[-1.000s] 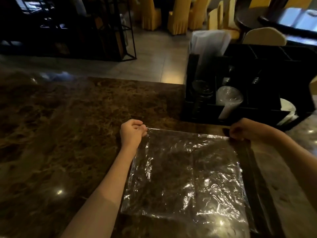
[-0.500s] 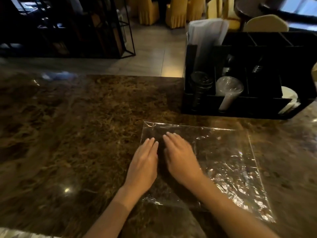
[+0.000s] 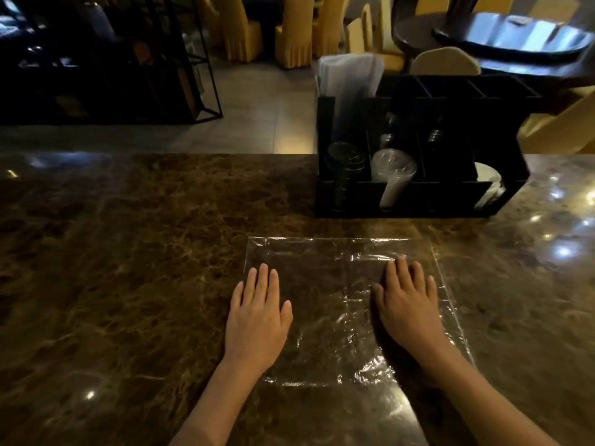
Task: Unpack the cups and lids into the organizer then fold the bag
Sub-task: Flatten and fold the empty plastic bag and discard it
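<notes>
A clear plastic bag (image 3: 335, 304) lies flat and empty on the brown marble counter (image 3: 128, 268) in front of me. My left hand (image 3: 257, 317) rests palm down on the bag's left edge, fingers spread. My right hand (image 3: 409, 304) presses flat on the bag's right part. Behind the bag stands the black organizer (image 3: 418, 196). Its front slots hold a stack of dark lids (image 3: 346, 162) and a stack of clear cups (image 3: 392, 172) lying tilted. White items (image 3: 489, 185) sit in the right slot.
A bundle in clear wrapping (image 3: 349, 88) stands upright at the organizer's back left corner. Beyond the counter edge are a tiled floor, a black metal shelf (image 3: 180, 66), yellow-covered chairs (image 3: 296, 30) and a dark round table (image 3: 483, 37).
My hands let go of the bag's far corners, came together flat at its middle, then slid apart to its left and right sides. The bag lies smoother.
</notes>
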Available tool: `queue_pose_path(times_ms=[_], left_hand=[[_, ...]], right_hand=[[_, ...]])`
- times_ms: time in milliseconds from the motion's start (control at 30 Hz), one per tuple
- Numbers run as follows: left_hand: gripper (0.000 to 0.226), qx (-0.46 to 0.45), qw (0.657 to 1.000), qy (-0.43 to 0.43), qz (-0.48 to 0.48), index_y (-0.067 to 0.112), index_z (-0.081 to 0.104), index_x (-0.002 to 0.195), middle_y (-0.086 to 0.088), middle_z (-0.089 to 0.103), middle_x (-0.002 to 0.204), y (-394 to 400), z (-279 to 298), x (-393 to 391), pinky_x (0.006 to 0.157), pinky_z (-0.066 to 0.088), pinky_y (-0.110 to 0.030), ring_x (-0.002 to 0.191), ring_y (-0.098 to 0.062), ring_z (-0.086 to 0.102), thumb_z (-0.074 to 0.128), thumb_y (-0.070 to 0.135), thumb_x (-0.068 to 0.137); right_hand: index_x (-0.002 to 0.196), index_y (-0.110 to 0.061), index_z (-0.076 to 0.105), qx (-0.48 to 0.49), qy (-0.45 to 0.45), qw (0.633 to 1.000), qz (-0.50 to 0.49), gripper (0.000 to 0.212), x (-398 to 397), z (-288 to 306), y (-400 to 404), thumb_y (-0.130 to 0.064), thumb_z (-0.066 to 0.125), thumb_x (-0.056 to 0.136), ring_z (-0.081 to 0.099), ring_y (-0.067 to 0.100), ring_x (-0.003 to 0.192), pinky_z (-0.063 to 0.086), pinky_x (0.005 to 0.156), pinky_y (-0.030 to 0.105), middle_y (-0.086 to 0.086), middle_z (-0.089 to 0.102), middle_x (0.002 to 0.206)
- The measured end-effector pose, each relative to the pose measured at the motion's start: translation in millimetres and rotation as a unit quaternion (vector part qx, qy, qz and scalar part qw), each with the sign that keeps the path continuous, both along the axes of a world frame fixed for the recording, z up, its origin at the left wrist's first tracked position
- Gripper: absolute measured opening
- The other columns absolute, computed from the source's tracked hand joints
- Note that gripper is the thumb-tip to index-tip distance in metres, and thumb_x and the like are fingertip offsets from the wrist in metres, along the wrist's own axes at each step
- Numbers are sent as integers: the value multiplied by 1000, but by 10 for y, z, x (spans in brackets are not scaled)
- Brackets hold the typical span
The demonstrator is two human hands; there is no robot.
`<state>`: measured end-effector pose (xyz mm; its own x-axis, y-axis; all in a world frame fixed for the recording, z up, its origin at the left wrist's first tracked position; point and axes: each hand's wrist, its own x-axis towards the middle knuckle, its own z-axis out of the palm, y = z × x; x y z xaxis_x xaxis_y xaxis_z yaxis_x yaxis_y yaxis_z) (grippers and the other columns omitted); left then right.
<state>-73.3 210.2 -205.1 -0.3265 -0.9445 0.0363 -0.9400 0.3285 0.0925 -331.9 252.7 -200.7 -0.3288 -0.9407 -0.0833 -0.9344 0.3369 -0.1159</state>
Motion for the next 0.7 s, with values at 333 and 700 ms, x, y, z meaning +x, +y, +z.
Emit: queue_pose_path(times_ms=[333,700], left_hand=[[65,25,997,-76,-14,4,29,150,-20,30,159,107,85,-200,120,17,-50,150,-32,19,13,41,100],[68,35,999,-2,25,14,5,156,-8,2,165,105,29,-200,124,7,-43,152,-23,-2,2,51,99]], right_hand=[[156,-25,15,8,-103,948,301,59,1280,131,-1050,-49,11,103,0,21,154,-2,122,48,-2,11,167],[157,-17,15,-23,27,999,36,71,-454,-14,-557,-57,9,98,5,22,154,10,123,48,3,13,167]])
